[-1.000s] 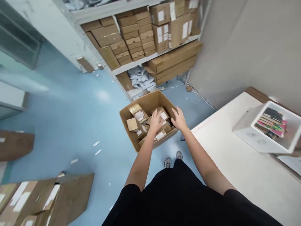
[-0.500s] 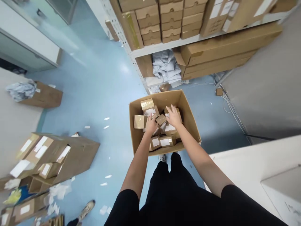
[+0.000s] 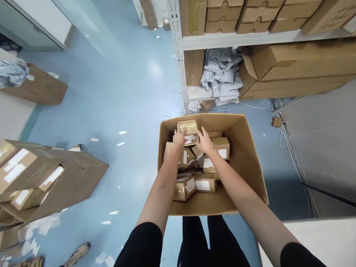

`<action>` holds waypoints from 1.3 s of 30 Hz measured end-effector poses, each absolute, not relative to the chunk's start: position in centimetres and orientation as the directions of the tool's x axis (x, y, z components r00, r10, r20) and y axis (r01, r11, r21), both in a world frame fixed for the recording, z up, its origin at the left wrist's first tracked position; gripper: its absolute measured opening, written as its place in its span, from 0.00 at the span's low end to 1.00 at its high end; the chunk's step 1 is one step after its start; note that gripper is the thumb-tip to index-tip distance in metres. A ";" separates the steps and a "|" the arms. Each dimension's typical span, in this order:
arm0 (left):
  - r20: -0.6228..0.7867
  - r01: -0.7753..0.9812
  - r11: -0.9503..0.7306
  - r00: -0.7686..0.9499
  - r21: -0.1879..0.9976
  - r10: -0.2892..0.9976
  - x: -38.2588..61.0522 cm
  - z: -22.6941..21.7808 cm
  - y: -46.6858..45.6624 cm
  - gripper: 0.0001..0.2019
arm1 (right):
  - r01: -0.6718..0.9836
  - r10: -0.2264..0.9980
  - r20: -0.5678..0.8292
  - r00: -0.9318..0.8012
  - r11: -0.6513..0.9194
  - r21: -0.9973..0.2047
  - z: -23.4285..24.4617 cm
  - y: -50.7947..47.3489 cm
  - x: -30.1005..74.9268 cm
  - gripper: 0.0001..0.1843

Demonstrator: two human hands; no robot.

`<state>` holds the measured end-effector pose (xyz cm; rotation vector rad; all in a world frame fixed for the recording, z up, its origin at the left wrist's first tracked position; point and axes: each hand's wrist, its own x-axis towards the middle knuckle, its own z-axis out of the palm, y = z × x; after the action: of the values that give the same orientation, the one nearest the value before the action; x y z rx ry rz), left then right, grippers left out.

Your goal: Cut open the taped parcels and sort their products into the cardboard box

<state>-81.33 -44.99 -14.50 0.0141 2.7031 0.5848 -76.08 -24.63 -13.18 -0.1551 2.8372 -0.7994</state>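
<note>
A large open cardboard carton stands in front of my legs, holding several small taped boxes with white labels. Both of my hands reach into its far part. My left hand has its fingers spread at the left side of a small taped cardboard box. On that box's right side is my right hand, fingers apart, with the fingertips close to or touching it. Other boxes lie loosely nearer me, among them a labelled box and a box with shiny tape. My forearms hide part of the contents.
Beyond the carton, a metal shelf bears flat boxes, long cartons and grey plastic bags. Cables run along the right wall. On the left stands a carton full of boxes; another person's shoe and paper scraps are on the floor.
Both hands have moved from the middle of the carton to its far part, either side of the taped box. The view has shifted, so the carton looks larger. Several small boxes lie differently.
</note>
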 end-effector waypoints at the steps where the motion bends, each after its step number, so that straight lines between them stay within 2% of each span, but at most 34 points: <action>1: -0.352 -0.075 0.903 -0.932 0.422 0.087 -81.8 -15.5 -45.2 0.46 | -0.064 -0.160 -0.144 -0.976 0.854 -0.517 -14.2 -24.9 -76.9 0.48; 5: -0.259 -0.063 0.821 -0.960 0.568 0.106 -82.1 -18.3 -45.9 0.40 | -0.118 -0.214 -0.151 -0.965 0.869 -0.481 -17.9 -26.4 -80.4 0.50; 9: -0.216 -0.014 0.800 -0.966 0.599 0.145 -81.9 -18.6 -46.0 0.42 | -0.130 -0.219 -0.128 -0.967 0.861 -0.491 -19.9 -28.1 -81.7 0.52; 12: -0.198 0.049 0.813 -0.960 0.581 0.200 -81.3 -17.0 -45.6 0.43 | -0.148 -0.208 -0.060 -0.976 0.845 -0.513 -19.1 -28.3 -80.6 0.56; 15: -0.141 0.144 0.811 -0.953 0.568 0.268 -79.9 -13.6 -44.9 0.41 | -0.135 -0.174 -0.032 -0.984 0.854 -0.502 -15.8 -27.3 -78.6 0.55; 21: 0.027 0.373 0.814 -0.914 0.446 0.404 -76.8 -3.5 -41.0 0.38 | -0.025 -0.007 0.046 -0.999 0.918 -0.396 -4.8 -23.5 -72.8 0.49; 29: 0.253 0.697 0.635 -0.715 0.334 0.652 -69.5 9.7 -30.8 0.34 | 0.212 0.273 0.183 -0.945 0.932 -0.294 8.8 -14.9 -60.7 0.47; 34: 0.242 0.816 0.453 -0.550 0.359 0.799 -60.2 13.7 -22.5 0.35 | 0.378 0.455 0.212 -0.865 0.868 -0.321 12.5 -8.3 -48.2 0.49; 39: 0.161 0.862 0.253 -0.352 0.439 0.922 -46.2 14.0 -11.7 0.36 | 0.593 0.680 0.166 -0.714 0.713 -0.375 12.2 -1.4 -30.9 0.46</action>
<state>-46.17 -11.70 14.02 1.7077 2.3812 0.7002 -30.94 -1.43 12.24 1.2104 3.1755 -0.5173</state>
